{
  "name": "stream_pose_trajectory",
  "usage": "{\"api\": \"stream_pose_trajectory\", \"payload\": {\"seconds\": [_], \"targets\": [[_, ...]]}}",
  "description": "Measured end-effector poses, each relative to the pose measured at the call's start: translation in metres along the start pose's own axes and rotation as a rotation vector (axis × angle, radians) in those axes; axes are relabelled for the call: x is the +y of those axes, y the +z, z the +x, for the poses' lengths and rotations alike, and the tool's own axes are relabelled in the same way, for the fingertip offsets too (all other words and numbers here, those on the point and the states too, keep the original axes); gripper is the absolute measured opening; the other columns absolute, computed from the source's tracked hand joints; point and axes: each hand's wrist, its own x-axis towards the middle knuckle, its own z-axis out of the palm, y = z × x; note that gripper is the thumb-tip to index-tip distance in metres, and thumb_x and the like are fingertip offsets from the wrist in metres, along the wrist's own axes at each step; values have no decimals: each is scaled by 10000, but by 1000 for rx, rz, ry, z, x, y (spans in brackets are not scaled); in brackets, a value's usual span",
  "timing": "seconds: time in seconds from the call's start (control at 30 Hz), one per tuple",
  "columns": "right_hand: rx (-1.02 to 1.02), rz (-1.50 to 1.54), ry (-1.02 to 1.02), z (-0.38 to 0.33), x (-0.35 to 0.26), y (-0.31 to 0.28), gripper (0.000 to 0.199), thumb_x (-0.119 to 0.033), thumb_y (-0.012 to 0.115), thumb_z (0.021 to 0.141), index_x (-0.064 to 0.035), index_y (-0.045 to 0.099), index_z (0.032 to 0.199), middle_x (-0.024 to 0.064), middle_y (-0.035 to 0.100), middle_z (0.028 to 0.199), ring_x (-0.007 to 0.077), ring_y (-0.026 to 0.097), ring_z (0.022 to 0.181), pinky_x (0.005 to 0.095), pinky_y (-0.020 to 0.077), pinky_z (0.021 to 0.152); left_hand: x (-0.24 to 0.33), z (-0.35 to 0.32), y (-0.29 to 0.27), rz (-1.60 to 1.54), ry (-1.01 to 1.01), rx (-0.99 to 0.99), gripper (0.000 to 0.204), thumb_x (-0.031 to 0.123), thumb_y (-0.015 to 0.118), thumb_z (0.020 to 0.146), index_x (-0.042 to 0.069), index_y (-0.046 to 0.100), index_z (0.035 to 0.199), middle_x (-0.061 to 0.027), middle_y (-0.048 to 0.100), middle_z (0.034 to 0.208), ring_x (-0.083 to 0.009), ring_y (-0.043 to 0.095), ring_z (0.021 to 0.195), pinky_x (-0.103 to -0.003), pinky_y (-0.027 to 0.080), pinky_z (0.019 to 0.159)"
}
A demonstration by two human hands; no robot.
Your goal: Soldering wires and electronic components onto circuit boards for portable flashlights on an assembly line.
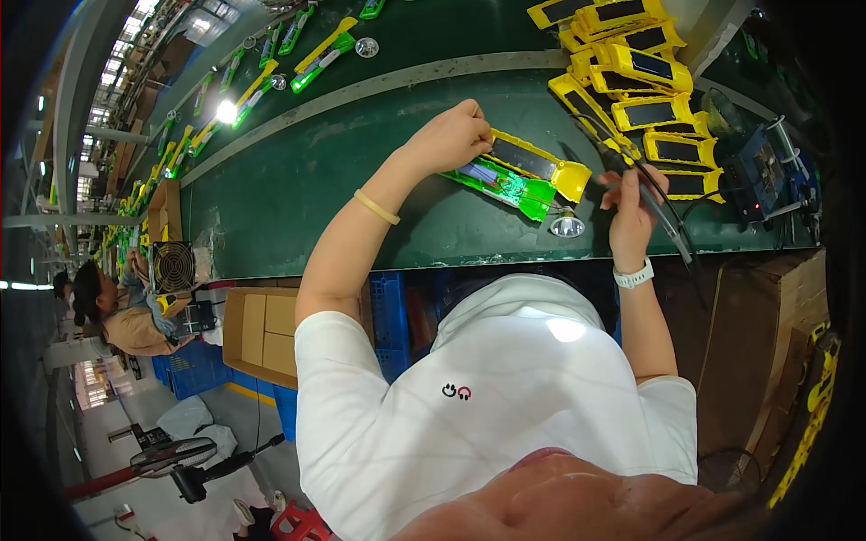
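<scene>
My left hand (458, 137) has its fingers closed at the far left end of a yellow casing half (532, 160) with a dark panel. Beside that half lies a green casing half (502, 187), its insides showing wires and a lit circuit board. A round silver lamp reflector (566, 224) hangs off its right end on thin wires. To the right, my right hand (633, 203) grips a soldering iron (664, 223) with a dark cord. The iron points up and away from the lamp parts, and the hand is apart from them.
Yellow casing halves (651, 113) lie heaped at the back right. A blue soldering station (762, 176) stands at the right edge. Beyond a metal rail, assembled green and yellow lamps (327, 56) lie in a row, one shining. A co-worker (135, 320) sits at left, beyond a small fan (173, 267).
</scene>
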Motion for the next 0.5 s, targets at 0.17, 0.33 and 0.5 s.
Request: {"api": "stream_pose_trajectory", "payload": {"seconds": [0.17, 0.33, 0.5], "targets": [[45, 3, -5, 6, -3, -22, 261, -225, 496, 941, -61, 374, 1103, 157, 604, 924, 147, 609, 706, 217, 451, 498, -5, 6, -11, -137, -44, 74, 156, 162, 598, 786, 44, 669, 857, -92, 553, 907, -223, 563, 866, -328, 457, 762], [93, -2, 13, 12, -2, -15, 282, -244, 483, 945, -53, 370, 1119, 167, 582, 1007, 165, 631, 754, 226, 480, 521, -17, 24, 3, 47, 143, -7, 217, 173, 618, 774, 77, 669, 962, -71, 573, 1151, -237, 534, 1034, -346, 454, 867], [71, -53, 45, 7, -1, -28, 262, -220, 510, 932, -69, 393, 1111, 112, 606, 851, 97, 558, 630, 191, 399, 499, -14, 18, -1, -89, 109, 127, 166, 165, 645, 758, 76, 667, 897, -60, 579, 1003, -222, 561, 926, -331, 470, 798]]}}
